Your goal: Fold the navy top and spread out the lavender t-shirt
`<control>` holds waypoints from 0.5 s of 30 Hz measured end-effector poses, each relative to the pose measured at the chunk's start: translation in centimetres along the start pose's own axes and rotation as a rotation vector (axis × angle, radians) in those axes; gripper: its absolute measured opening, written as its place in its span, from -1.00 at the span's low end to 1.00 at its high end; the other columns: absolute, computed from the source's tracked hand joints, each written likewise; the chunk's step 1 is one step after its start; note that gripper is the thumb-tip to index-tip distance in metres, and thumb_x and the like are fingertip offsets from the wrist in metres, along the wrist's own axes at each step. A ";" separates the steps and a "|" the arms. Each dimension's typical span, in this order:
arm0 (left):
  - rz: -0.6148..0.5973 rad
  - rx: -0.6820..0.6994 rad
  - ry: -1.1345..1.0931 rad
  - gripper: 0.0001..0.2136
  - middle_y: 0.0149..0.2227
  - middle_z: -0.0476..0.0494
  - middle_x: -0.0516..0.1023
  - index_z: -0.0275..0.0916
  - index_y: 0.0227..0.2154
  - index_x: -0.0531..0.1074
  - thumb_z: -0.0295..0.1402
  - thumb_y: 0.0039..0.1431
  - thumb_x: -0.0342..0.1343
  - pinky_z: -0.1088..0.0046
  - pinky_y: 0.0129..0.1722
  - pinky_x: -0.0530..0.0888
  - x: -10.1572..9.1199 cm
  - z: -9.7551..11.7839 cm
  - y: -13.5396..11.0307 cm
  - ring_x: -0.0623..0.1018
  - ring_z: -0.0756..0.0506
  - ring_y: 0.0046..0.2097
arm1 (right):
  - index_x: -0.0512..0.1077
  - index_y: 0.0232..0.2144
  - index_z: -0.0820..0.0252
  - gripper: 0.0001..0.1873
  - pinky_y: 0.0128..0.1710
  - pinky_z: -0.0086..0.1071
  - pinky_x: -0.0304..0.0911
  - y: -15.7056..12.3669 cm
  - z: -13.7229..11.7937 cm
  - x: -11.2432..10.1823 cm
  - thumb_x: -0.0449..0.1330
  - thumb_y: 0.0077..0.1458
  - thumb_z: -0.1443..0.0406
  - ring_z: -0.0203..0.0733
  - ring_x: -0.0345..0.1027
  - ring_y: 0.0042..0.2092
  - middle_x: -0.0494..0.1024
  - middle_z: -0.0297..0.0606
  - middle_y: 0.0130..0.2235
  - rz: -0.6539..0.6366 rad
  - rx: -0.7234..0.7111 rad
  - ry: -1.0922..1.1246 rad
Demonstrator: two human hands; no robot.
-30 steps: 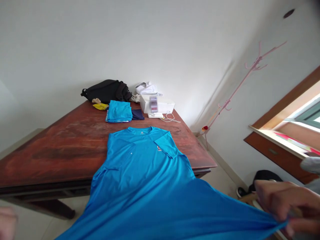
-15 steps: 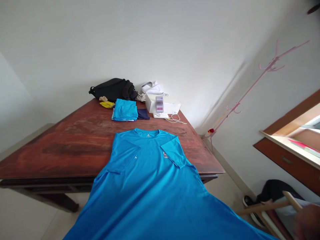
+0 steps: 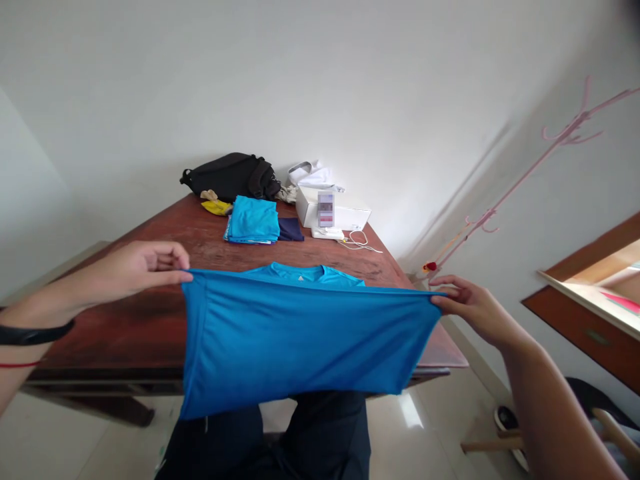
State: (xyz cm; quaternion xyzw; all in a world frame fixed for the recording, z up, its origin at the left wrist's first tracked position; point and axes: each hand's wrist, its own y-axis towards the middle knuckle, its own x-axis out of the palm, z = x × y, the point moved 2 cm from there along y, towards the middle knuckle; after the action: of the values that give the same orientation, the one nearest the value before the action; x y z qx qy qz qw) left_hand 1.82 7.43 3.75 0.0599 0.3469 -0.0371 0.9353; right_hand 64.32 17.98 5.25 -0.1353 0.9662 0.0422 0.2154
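Note:
A blue T-shirt (image 3: 305, 340) is stretched wide between my two hands, its lower part lifted and hanging in a fold over the table's front edge. My left hand (image 3: 157, 263) pinches one end of the raised edge between thumb and fingers. At the other end, my right hand (image 3: 463, 300) grips the cloth the same way. Behind the raised edge, the shirt's collar lies flat on the table; the sleeves are mostly hidden. Below the hanging cloth my dark trousers show.
On the wooden table (image 3: 135, 320) lie folded blue clothes (image 3: 254, 219), a navy cloth (image 3: 291, 229), a yellow item (image 3: 216, 208) and a black bag (image 3: 227, 177). A phone (image 3: 326, 210) stands before a white box (image 3: 355, 217). To the right is a pink coat rack (image 3: 525, 177).
Both hands have come into clear view, holding the shirt. Its lower part, earlier spread toward me, has been raised and folded up toward the collar, covering the sleeves.

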 end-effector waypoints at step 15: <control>-0.153 -0.105 0.019 -0.59 -0.32 -0.01 0.51 -0.35 -0.02 0.34 -0.07 0.33 0.06 0.51 -0.34 0.35 2.8 -7.1 10.4 0.46 -0.02 -0.32 | 0.47 -0.32 0.20 -0.43 -0.41 -0.32 0.37 16.4 6.7 5.9 0.47 -0.22 -0.08 -0.19 0.41 -0.39 0.56 -0.26 -0.42 0.057 0.024 -0.036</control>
State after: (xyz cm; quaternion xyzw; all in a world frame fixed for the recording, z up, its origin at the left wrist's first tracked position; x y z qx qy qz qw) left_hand 0.49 18.66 -2.52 -0.0157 0.3609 -0.0898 0.9281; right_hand 57.28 33.18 -2.95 -0.1042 0.9660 0.0393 0.2331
